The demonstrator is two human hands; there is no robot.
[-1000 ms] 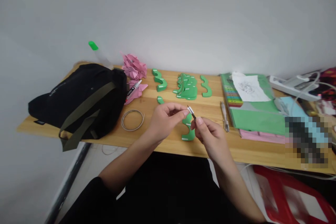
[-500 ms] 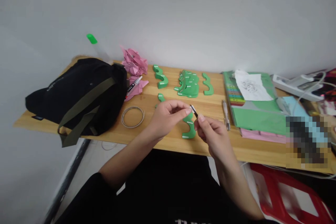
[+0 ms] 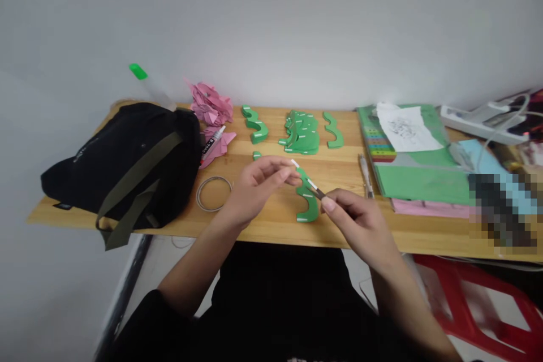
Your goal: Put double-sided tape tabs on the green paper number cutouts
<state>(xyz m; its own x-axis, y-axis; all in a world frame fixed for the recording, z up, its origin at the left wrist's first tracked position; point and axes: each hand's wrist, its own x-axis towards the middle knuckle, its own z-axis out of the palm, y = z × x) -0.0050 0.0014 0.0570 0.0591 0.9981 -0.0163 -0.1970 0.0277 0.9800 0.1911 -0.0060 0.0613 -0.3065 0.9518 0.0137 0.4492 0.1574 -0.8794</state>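
My left hand point(image 3: 265, 184) is closed in a pinch above the table, with a small white strip point(image 3: 295, 163) at its fingertips. Dark tweezers point(image 3: 320, 194) are held between the thumb and fingers of my right hand point(image 3: 354, 218). Another white strip point(image 3: 313, 184) sits at the tweezers' tip, apart from my left fingers. Below the hands lies a wavy green piece point(image 3: 308, 206) with white strips across it. A second green piece point(image 3: 257, 155) is mostly hidden behind my left hand. Farther back is a stack of similar wavy green pieces point(image 3: 303, 138).
More green pieces point(image 3: 257, 129) flank the stack. On the left are a black bag point(image 3: 131, 161), crumpled pink paper point(image 3: 212, 104), a glue tube point(image 3: 213, 142) and a coiled ring point(image 3: 214, 193). A pen point(image 3: 365, 175), green folder point(image 3: 419, 184) and power strip point(image 3: 483, 123) lie right.
My hands have drawn apart. The tweezers moved slightly down and right with a white strip at their tip, and a separate white strip now shows at my left fingertips. The view shifted slightly.
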